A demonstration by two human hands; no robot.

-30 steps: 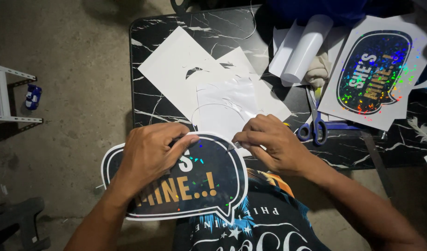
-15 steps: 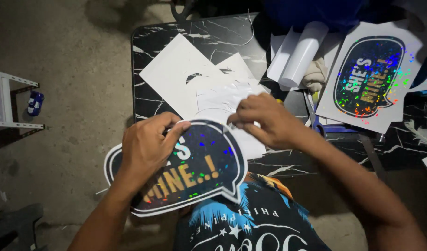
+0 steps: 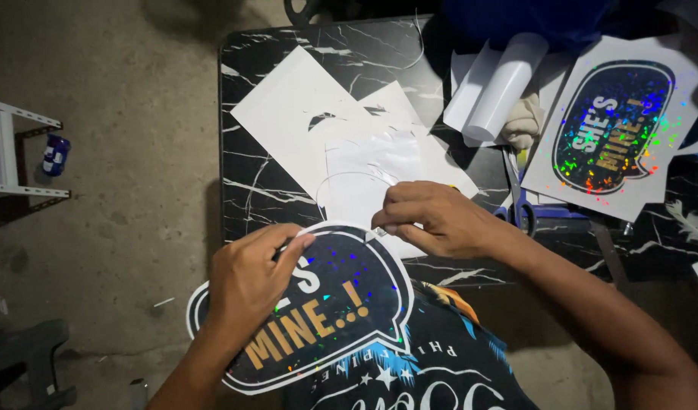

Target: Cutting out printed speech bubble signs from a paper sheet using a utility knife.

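1. Below: grey concrete floor (image 3: pixel 121 152); above it, black marble-pattern table (image 3: pixel 273 190) with white veins.
2. On the table: white paper sheets with cut-out holes (image 3: pixel 303 114), rolled white sheet (image 3: pixel 501 87), blue-handled scissors (image 3: pixel 523 216) partly hidden under paper.
3. At the far right of the table: second speech-bubble sticker on white backing sheet (image 3: pixel 611 125), black with rainbow glitter, lying flat and well apart from both hands.
4. Near the table's front edge, over the lap: black speech-bubble cut-out with white border and gold lettering (image 3: pixel 326 319), holographic sparkle on its surface.
5. Left hand (image 3: pixel 246 281) resting on the upper left part of this cut-out, fingers bent and pressing on its top edge.
6. Right hand (image 3: pixel 432 220) just beside, at the upper right edge of the cut-out, fingertips pinched together on a thin clear film (image 3: pixel 364 190) there.
7. Hands close together but not touching.
8. At the far left: white metal rack (image 3: pixel 15 152) with small blue object (image 3: pixel 55 154) beside it.
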